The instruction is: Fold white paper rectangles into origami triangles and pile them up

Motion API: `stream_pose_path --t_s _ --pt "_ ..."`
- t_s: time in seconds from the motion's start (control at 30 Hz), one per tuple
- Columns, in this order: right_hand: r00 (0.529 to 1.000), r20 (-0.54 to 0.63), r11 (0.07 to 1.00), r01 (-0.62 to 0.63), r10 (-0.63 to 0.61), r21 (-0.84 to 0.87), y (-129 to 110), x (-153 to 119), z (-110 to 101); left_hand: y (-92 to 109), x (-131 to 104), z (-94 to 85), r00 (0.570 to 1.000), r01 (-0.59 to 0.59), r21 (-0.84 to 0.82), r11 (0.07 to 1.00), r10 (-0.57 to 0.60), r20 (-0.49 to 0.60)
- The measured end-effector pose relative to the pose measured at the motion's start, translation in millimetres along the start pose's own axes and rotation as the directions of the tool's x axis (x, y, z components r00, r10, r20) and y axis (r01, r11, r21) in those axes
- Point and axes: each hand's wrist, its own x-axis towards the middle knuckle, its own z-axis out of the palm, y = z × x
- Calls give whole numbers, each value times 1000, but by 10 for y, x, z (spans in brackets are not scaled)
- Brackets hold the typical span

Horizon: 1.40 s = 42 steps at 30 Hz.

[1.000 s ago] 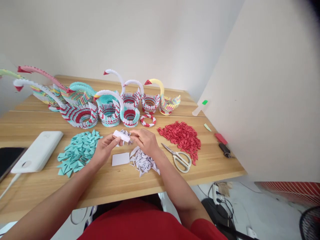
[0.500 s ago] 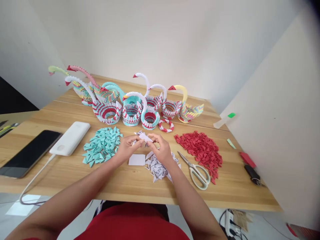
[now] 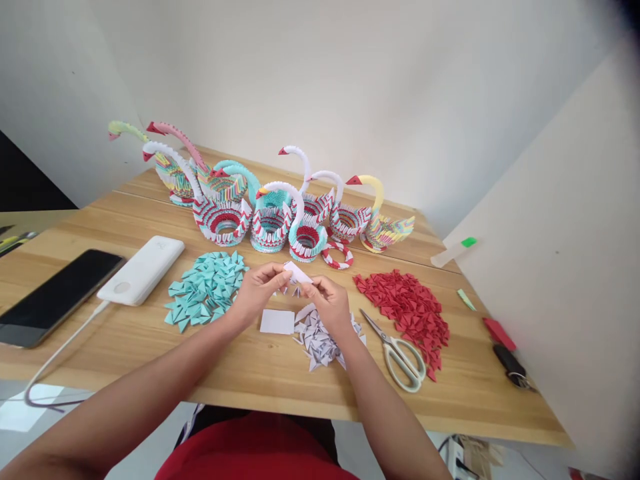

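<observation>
Between my two hands is a small folded white paper strip (image 3: 299, 272). My left hand (image 3: 261, 285) pinches its left end, and my right hand (image 3: 327, 298) pinches its right end. Just below lies a flat white paper rectangle (image 3: 277, 321) on the wooden table (image 3: 225, 373). A pile of folded white paper pieces (image 3: 320, 340) sits beside it, partly hidden by my right hand and forearm. A few more white pieces (image 3: 296, 291) show behind the held strip. Teal folded pieces (image 3: 206, 290) are heaped left of my left hand.
Red folded pieces (image 3: 407, 317) and scissors (image 3: 399, 353) lie to the right. Several paper swans (image 3: 223, 217) and a red-and-white ring (image 3: 337, 255) stand behind my hands. At the left are a phone (image 3: 57, 297) and a white power bank (image 3: 143, 270) with a cable.
The view has shifted slightly. The white paper between my hands now appears as a narrow strip, and my right hand has moved a little to the right.
</observation>
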Motion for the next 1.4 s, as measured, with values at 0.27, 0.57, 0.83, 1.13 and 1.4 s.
stream_pose_path --t_s 0.27,0.57,0.83,1.13,1.4 --pt "999 36 999 9 -7 -45 -70 -9 -2 -68 -21 34 999 25 77 997 -28 42" --pt "996 63 985 76 -67 -158 -122 -13 -39 -65 -17 57 995 80 59 995 -83 57" --pt "994 74 979 98 -86 -178 -135 -27 -35 -35 -5 28 997 70 43 997 -71 21" --pt "990 132 976 72 -45 -206 -111 -21 -5 -58 -17 22 998 0 149 989 -9 61" --pt "993 80 965 105 -88 -240 -116 -23 -43 -14 55 -64 996 78 -92 993 -80 -23"
